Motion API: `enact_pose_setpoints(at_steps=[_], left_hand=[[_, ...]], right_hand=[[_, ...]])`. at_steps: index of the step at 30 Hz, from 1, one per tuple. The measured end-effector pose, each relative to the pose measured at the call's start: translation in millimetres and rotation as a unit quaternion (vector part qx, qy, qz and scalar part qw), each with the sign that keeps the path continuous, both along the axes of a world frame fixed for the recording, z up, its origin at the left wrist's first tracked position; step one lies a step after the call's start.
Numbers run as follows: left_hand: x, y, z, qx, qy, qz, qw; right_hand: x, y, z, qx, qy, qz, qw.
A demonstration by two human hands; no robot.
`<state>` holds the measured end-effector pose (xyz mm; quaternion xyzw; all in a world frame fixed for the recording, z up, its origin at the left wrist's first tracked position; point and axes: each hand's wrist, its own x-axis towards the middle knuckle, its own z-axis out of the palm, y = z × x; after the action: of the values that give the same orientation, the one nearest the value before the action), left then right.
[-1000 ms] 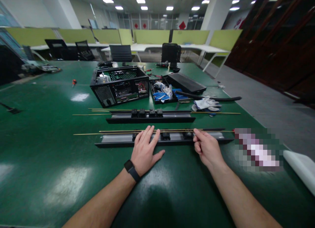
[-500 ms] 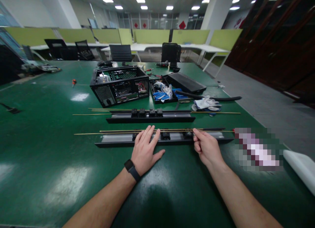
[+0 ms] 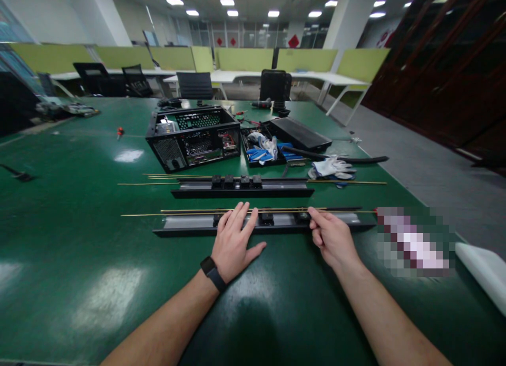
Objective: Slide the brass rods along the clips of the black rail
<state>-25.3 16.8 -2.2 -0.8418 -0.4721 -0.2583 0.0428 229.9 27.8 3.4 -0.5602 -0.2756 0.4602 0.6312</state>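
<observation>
My left hand (image 3: 233,242), a dark watch on its wrist, lies with fingers spread over the nearer black channel (image 3: 190,232). Its fingertips rest across thin brass rods (image 3: 142,215) that run lengthwise over this channel. Thumb and forefinger of my right hand (image 3: 334,237) are pinched together at the rods, beside a small black block (image 3: 303,217) on the right. Another black block (image 3: 268,218) shows between my hands, and one more is partly covered by my left fingers. Which of the rods the pinch takes in is hard to make out.
Behind lies a second black channel (image 3: 241,193) with several blocks and brass rods. An open computer case (image 3: 193,144), a tray with blue-and-white gloves (image 3: 263,148), a black tube (image 3: 356,159) and another glove pair (image 3: 331,168) stand farther back. A pixelated patch covers something at the right.
My right fingertips have shifted very slightly left along the rods. My left hand stays in place, and the view has moved a little.
</observation>
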Motion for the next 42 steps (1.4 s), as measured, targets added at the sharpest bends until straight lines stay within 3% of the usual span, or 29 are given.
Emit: enact_pose_setpoints(at_steps=[8, 20, 31, 42], left_hand=[[-0.8, 1.0, 0.4, -0.003, 0.006, -0.001, 1.0], [0.6, 0.6, 0.6, -0.005, 0.002, -0.005, 1.0], [-1.2, 2.2, 1.9, -0.008, 0.007, 0.002, 1.0], [0.7, 2.1, 4.2, -0.012, 0.004, -0.001, 1.0]], right_hand=[[-0.3, -0.6, 3.2, 0.004, 0.038, -0.023, 0.999], [-0.5, -1.1, 0.0, -0.003, -0.018, 0.005, 1.0], [1.0, -0.6, 2.9, -0.002, 0.036, -0.015, 0.999], [-0.2, -0.9, 1.5, -0.009, 0.013, -0.008, 1.0]])
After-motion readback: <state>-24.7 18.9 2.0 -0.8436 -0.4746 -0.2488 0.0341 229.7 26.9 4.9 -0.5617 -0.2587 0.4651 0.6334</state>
